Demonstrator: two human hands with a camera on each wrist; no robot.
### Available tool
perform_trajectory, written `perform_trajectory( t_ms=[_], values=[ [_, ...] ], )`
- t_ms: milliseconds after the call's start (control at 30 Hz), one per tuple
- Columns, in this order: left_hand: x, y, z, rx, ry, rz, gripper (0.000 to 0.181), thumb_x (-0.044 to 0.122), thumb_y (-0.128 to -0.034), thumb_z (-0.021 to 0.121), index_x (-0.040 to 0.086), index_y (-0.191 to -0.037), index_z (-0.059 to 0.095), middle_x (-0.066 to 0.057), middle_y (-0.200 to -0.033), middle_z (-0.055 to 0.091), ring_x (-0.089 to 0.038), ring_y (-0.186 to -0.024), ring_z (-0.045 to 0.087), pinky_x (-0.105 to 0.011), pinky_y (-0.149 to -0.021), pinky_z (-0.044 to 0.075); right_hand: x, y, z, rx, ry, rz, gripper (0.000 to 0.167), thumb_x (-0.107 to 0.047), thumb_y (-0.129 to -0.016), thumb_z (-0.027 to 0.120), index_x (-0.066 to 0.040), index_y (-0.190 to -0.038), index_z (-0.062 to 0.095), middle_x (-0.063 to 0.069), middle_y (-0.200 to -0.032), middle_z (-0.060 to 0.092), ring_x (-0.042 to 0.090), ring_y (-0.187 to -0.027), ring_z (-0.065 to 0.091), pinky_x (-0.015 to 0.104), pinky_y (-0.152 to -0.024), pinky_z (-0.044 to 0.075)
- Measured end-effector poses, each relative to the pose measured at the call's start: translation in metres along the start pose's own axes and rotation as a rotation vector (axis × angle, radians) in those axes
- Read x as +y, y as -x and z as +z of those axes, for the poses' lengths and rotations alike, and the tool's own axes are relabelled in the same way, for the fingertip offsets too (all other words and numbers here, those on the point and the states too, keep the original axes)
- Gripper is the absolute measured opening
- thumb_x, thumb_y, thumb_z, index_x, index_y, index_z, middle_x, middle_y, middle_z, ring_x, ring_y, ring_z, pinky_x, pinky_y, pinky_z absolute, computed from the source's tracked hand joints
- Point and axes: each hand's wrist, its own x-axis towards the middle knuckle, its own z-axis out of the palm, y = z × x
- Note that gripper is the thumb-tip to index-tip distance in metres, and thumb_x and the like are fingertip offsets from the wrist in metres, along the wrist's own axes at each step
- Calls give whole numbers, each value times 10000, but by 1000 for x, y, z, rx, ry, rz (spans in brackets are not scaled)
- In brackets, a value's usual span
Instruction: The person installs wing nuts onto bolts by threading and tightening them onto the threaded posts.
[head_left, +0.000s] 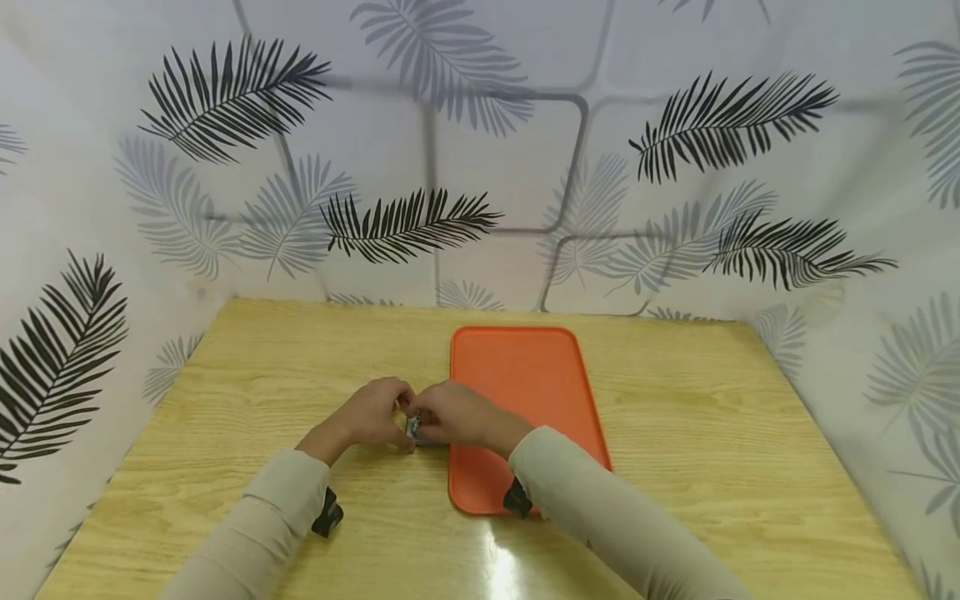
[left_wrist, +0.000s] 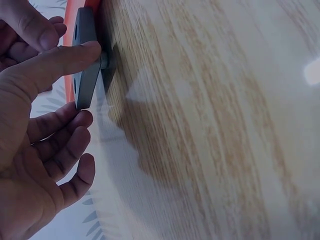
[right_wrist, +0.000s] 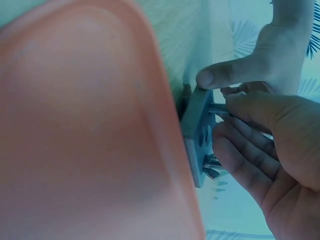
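My left hand holds a small dark grey plate with holes on edge, thumb on one side and fingertips at its lower end. The plate stands just above the wooden table, beside the orange tray. In the right wrist view a threaded bolt sticks out of the plate's face, and a wing nut sits lower on the same face. My right hand pinches at the bolt's free end with thumb and fingers. Those fingers hide whatever else lies between them. A round bolt head shows on the plate's opposite side.
An orange tray lies on the wooden table, under my right forearm. A white cloth with leaf prints hangs behind and at the sides. Dark wrist devices are strapped on both sleeves.
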Motion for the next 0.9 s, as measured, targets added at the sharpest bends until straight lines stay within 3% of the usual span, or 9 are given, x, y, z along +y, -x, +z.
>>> perform_trajectory(
  t_ms=[100,200,300,433,700,900],
  values=[
    [-1,-1,0,0,-12,10,485,208,-687,919,59,-1062,650,-79,-1053,636,-200,-935,588,-393,-837,522,0,0,3,25,16,24,116,-184,-915,724,-100,-994,740,18,-909,742,110,-793,669,181,-705,509],
    [-1,-1,0,4,-14,19,513,217,-685,921,42,-1082,646,-93,-1057,637,-209,-939,587,-393,-836,520,2,1,6,55,20,66,142,-269,-918,728,-128,-933,718,-7,-845,737,63,-728,645,164,-653,488],
    [-1,0,-1,3,-25,22,535,227,-697,914,33,-1114,641,-100,-1076,639,-220,-955,593,-404,-846,524,3,3,4,85,-19,113,166,-297,-954,680,-133,-966,704,-14,-849,728,55,-717,628,177,-643,487],
    [-3,1,-2,-3,-41,7,555,224,-702,912,33,-1144,635,-96,-1097,640,-227,-981,598,-412,-863,526,3,4,-2,114,-40,114,170,-181,-996,597,-107,-1092,716,15,-968,747,105,-819,675,221,-713,537],
    [-4,1,-3,-13,-27,1,506,221,-692,918,62,-1086,645,-72,-1070,646,-205,-960,606,-400,-853,528,2,0,0,23,15,8,262,-79,-966,621,-93,-1216,699,39,-1069,750,114,-820,648,207,-738,516],
    [-4,1,-1,-12,-24,5,506,218,-688,922,59,-1080,645,-74,-1065,640,-202,-954,599,-400,-849,526,-2,-2,5,20,-4,32,174,-125,-940,678,-92,-1103,730,26,-972,749,105,-824,667,195,-733,523]
  ],
)
